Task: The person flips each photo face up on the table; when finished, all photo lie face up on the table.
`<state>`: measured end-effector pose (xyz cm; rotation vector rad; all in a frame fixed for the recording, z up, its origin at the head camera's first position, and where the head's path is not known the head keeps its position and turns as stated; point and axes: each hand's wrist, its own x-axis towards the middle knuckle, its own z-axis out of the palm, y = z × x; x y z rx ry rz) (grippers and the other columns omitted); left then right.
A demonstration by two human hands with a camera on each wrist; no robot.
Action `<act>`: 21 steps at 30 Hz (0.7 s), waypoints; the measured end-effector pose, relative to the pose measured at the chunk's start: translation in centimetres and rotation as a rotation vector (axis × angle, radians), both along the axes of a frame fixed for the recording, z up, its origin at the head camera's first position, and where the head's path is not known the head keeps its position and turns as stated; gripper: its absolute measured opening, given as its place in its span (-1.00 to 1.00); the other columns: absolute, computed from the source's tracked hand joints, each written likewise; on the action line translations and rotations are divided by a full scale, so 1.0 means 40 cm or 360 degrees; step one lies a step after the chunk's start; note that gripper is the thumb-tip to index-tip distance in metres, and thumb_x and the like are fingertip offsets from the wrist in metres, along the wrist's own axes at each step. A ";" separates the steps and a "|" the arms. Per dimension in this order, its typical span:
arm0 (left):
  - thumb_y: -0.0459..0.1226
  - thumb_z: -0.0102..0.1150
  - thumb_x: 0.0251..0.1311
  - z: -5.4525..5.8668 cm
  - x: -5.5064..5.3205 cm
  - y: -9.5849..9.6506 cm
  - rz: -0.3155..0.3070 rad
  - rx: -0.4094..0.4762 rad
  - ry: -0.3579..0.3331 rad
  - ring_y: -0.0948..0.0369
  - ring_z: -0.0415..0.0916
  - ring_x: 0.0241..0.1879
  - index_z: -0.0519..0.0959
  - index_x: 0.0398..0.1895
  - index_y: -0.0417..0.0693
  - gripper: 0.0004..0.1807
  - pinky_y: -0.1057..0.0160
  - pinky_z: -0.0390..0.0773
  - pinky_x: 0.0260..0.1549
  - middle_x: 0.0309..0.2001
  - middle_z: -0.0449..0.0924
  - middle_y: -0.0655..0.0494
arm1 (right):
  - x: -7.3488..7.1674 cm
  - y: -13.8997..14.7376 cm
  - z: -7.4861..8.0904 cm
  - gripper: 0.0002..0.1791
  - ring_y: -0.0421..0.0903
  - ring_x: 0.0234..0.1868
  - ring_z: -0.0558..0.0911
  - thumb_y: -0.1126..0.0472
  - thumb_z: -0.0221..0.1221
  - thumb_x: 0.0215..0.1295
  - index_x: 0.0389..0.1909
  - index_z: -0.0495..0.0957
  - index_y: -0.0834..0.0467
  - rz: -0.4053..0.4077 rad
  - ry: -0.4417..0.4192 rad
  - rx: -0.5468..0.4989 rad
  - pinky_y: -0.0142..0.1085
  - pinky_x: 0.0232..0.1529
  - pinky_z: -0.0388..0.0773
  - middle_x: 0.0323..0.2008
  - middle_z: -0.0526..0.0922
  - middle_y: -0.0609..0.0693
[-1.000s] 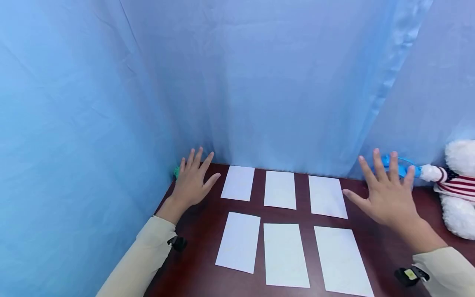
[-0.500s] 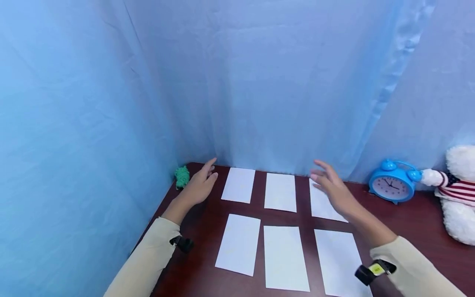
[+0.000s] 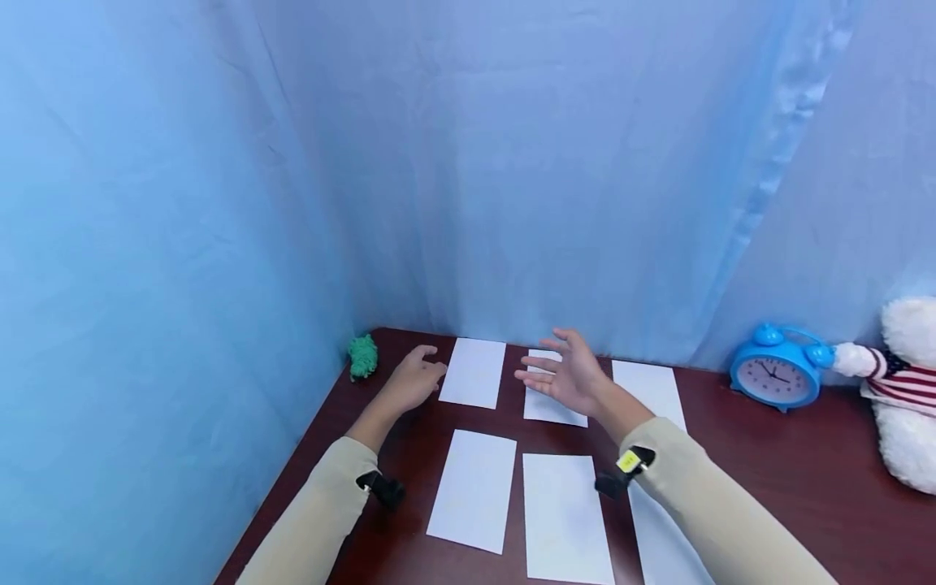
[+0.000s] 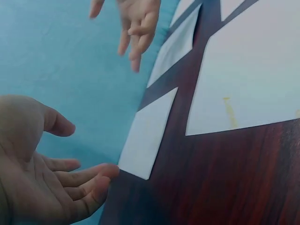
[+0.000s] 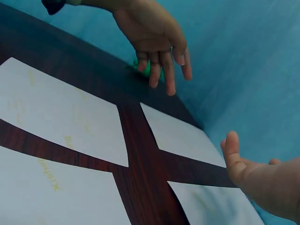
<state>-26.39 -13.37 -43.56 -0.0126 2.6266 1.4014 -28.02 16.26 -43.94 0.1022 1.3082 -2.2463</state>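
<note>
Six white paper sheets lie flat on the bench in two rows of three, the gaps presumably letting each be seen or lifted singly. The left hand, empty with loosely bent fingers, hangs just beside the rear-left sheet, while the right hand, likewise empty, spreads its fingers above the rear-middle sheet, both postures apparently relaxed for want of anything to grip. Green yarn at left, and a blue clock and toy bear at right, probably sit aside to leave the sheets unobstructed.
</note>
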 end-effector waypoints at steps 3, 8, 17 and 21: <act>-0.12 0.00 0.51 -0.015 0.001 0.014 0.0006 -0.0057 0.0015 -0.09 0.60 0.27 0.32 0.56 -0.18 -0.37 -0.13 0.52 0.34 0.28 0.63 -0.24 | -0.029 -0.033 -0.017 -0.13 0.35 0.65 0.19 -0.25 -0.31 0.64 0.73 -0.42 0.02 0.0030 -0.0031 0.0081 -0.24 0.15 0.60 0.72 -0.16 0.31; -0.15 0.01 0.49 -0.039 -0.004 0.029 0.0006 -0.0119 0.0031 -0.09 0.56 0.35 0.38 0.51 -0.20 -0.40 -0.11 0.50 0.38 0.33 0.61 -0.21 | -0.061 -0.067 -0.030 -0.09 0.28 0.57 0.33 -0.30 -0.26 0.61 0.73 -0.38 0.02 0.0027 -0.0063 0.0172 -0.29 0.00 0.61 0.70 -0.14 0.37; -0.23 0.18 0.45 -0.072 0.018 0.052 -0.0097 -0.0468 0.0187 -0.08 0.61 0.30 0.57 0.32 -0.25 -0.54 -0.09 0.57 0.30 0.25 0.68 -0.17 | -0.091 -0.099 -0.060 -0.10 0.12 0.15 0.63 -0.27 -0.22 0.57 0.72 -0.22 0.08 -0.0066 -0.0034 0.0405 -0.32 -0.18 0.61 0.53 0.26 0.50; -0.20 0.20 0.44 -0.069 0.024 0.059 -0.0147 -0.0617 0.0237 -0.10 0.64 0.26 0.60 0.28 -0.27 -0.55 -0.10 0.61 0.26 0.25 0.68 -0.20 | -0.091 -0.111 -0.062 -0.14 -0.07 -0.22 0.61 -0.25 -0.24 0.59 0.71 -0.17 0.10 -0.0106 -0.0043 0.0446 -0.33 -0.27 0.56 0.51 0.32 0.48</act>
